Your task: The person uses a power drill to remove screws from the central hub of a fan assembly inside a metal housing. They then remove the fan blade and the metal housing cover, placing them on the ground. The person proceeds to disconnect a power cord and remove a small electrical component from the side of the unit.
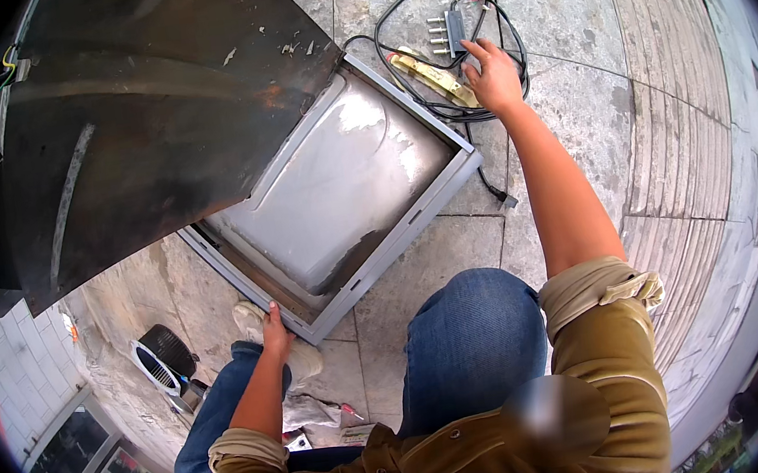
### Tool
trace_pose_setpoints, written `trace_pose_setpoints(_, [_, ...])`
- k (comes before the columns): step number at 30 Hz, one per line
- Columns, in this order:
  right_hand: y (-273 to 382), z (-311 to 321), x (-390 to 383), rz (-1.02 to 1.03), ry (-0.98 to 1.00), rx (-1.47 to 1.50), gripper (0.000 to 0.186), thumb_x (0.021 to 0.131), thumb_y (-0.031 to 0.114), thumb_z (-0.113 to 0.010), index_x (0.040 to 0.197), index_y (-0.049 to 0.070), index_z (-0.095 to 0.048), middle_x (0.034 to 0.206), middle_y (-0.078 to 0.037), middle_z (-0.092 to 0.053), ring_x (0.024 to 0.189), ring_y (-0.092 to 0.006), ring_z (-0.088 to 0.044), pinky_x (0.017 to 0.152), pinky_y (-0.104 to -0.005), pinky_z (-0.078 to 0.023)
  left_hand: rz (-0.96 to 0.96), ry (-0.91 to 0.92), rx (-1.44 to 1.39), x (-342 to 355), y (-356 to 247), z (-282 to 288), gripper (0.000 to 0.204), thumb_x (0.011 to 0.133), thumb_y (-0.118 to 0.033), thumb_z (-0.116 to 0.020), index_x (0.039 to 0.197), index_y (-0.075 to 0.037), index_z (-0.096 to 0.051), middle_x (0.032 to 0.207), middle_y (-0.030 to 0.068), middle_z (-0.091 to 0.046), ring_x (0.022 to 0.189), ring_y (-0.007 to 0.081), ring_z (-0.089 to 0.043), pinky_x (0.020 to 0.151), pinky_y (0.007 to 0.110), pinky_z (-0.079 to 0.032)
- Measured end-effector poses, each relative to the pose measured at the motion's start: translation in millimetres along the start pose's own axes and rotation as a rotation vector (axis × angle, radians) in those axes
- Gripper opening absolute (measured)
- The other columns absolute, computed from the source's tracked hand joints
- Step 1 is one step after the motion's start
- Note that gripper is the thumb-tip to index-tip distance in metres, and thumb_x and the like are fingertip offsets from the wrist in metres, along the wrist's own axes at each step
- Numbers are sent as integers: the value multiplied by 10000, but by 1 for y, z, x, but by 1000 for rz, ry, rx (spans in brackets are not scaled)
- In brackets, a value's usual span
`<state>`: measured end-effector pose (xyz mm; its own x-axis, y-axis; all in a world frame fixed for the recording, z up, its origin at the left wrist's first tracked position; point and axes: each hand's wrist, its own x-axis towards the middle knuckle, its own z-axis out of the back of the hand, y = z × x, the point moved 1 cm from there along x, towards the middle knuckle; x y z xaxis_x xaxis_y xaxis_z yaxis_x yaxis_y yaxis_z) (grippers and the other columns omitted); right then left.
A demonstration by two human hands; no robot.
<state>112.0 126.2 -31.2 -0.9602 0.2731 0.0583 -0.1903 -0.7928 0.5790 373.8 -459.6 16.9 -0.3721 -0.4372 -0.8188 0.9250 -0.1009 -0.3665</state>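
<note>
A shallow grey metal pan with a raised rim, worn and stained inside, lies at an angle in front of me. My left hand grips its near corner, thumb at the rim and the other fingers partly hidden. My right hand reaches past the far right corner, fingers apart, the fingertips at a small grey block with several metal prongs. I cannot tell whether they touch it. Around the block loops a black cable. A yellowish strip-shaped piece lies under the cable beside that hand.
A large dark sheet-metal housing overhangs the pan at the upper left. A black plug rests on the paving slabs. A round black fan wheel stands at the left. Near my knee lies a red-handled tool.
</note>
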Motion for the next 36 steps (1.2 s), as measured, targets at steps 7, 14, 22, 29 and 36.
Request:
trace_pose_setpoints(7, [16,-21,37,-198,212,-193,377,841,303,-618,1209,221,-614,1127,-110,-634,1078,-287,-578,924,-426,-462,25,60,-3,-3,-6,-3,802,885,-628,-456,1389,-29,-282,1370,180,-414,1245,342,-432,972,552,-375])
trace_pose_setpoints(14, [-24,8,26,-369,-176,807,383,810,15,-638,1179,119,-631,799,-26,-661,686,-86,-586,637,-251,-492,30,48,101,6,-7,2,814,880,-633,-459,1374,-9,-291,1354,190,-421,1222,345,-456,935,526,-428])
trace_pose_setpoints(22, [-24,158,-37,-351,-226,1477,472,875,-17,-562,1320,-26,-402,1190,-232,-579,1093,-320,-599,821,-346,-540,96,123,406,-21,-40,9,725,872,-641,-457,1216,-3,-474,1022,154,-631,863,273,-646,724,441,-524])
trace_pose_setpoints(29, [32,363,-65,134,-314,1485,414,854,-9,-569,1253,-38,-462,1326,-267,-450,1224,-354,-486,953,-380,-495,-293,428,1360,-71,-135,-2,505,900,-486,-512,932,-3,-658,849,159,-682,744,232,-673,713,356,-505])
trace_pose_setpoints(36, [131,536,-102,558,29,1689,591,874,-45,-519,1401,-46,-251,1449,-276,-266,1337,-369,-337,1043,-425,-407,-1083,553,757,-229,-276,-177,426,913,-286,-592,1240,-26,-507,1032,131,-645,876,149,-646,750,304,-509])
